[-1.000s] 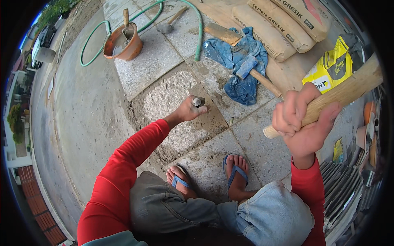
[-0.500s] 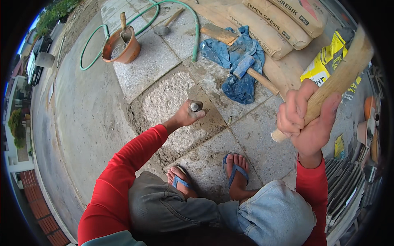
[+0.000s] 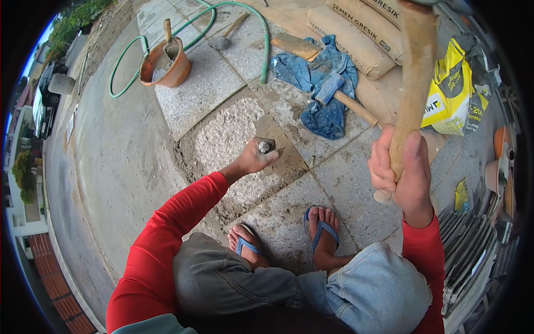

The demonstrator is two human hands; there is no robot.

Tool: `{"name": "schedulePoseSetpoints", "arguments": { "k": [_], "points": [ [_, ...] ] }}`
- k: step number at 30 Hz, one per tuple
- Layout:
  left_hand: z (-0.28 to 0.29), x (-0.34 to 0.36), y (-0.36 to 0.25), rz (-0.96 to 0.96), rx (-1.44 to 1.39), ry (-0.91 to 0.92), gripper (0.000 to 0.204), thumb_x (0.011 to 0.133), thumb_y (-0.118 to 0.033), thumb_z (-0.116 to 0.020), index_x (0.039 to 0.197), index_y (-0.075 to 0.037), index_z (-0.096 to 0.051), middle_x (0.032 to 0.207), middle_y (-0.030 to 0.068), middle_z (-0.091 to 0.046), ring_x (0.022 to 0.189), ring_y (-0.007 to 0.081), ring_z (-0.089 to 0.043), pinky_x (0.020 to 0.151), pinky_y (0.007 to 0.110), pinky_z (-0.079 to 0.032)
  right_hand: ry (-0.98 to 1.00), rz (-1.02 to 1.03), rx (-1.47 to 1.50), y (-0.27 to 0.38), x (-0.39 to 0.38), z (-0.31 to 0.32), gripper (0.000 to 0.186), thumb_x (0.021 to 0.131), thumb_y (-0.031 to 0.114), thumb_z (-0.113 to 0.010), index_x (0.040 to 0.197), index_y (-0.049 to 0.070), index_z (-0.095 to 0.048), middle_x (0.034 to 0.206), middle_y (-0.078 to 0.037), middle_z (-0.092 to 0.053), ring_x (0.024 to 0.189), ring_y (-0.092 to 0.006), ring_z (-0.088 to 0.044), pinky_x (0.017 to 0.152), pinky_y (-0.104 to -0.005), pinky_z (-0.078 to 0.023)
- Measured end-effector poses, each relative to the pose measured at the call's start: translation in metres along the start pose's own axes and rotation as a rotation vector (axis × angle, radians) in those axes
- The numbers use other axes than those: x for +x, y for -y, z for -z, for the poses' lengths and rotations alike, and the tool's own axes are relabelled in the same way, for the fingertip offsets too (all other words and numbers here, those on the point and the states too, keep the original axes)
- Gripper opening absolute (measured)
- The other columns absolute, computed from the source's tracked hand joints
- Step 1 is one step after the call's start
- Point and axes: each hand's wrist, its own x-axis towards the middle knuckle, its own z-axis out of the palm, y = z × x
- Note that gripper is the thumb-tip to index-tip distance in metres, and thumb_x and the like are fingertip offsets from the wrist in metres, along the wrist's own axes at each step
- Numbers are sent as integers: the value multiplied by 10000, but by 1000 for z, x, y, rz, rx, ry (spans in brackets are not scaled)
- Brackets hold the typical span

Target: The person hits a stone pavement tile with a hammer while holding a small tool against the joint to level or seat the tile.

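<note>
Closest in, the person squats with 2 feet in blue flip-flops (image 3: 321, 231) on the grey paving slabs (image 3: 356, 189), knees in grey trousers at the lower edge. Just right of the flip-flops, the right hand (image 3: 401, 170) is clamped around a thick wooden handle (image 3: 413, 83) that rises steeply toward the top of the view; its head is cut off by the rim. Left of and beyond the flip-flops, the left hand (image 3: 255, 158), in a red sleeve, is closed around a steel chisel (image 3: 264, 146) standing upright on the edge of a roughened, chipped patch of slab (image 3: 231, 131). Farther from the flip-flops, a blue cloth (image 3: 322, 94) lies with a hammer (image 3: 339, 94) on it. Beyond that sit cement bags (image 3: 356, 33), a yellow sack (image 3: 450, 89) to the right, and far left an orange bucket (image 3: 166, 64) ringed by a green hose (image 3: 222, 11).
</note>
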Motion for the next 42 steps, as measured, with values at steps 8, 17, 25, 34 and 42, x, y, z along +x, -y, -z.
{"name": "schedulePoseSetpoints", "arguments": {
  "k": [8,17,25,34,42],
  "points": [
    [-12,-1,6,-112,295,-51,393,926,-259,-740,686,-10,-554,643,21,-569,656,110,-576,626,312,-482,193,-125,-712,-112,-22,-17,626,1068,525,-488,735,-2,-544,553,-63,-482,512,-148,-480,479,-369,-386],
    [-8,-6,10,83,140,53,357,924,-261,-728,704,-13,-596,636,34,-596,627,106,-571,597,312,-476,1,92,82,12,-7,3,652,1043,696,-324,822,91,-424,601,15,-375,460,-67,-335,416,-244,-290],
    [-11,-14,28,83,423,58,586,861,-400,-819,1265,-26,-618,1123,164,-687,1024,260,-677,897,366,-549,218,-503,-632,-124,-25,-14,617,1055,514,-538,693,18,-600,562,-40,-608,512,-158,-549,485,-360,-440],
    [-19,-10,-11,-24,167,54,372,918,-288,-725,701,-20,-587,604,22,-511,584,107,-465,548,339,-402,77,18,-53,-3,-17,2,585,1069,598,-418,806,78,-471,580,39,-373,498,-35,-338,428,-253,-260],
    [-25,-11,-12,-187,7,-94,324,912,-262,-735,767,-25,-570,667,50,-539,632,151,-492,597,370,-440,211,-395,-626,-121,-31,-10,633,1069,521,-499,742,-9,-611,590,-79,-617,543,-178,-627,473,-365,-459]
  ]
}}
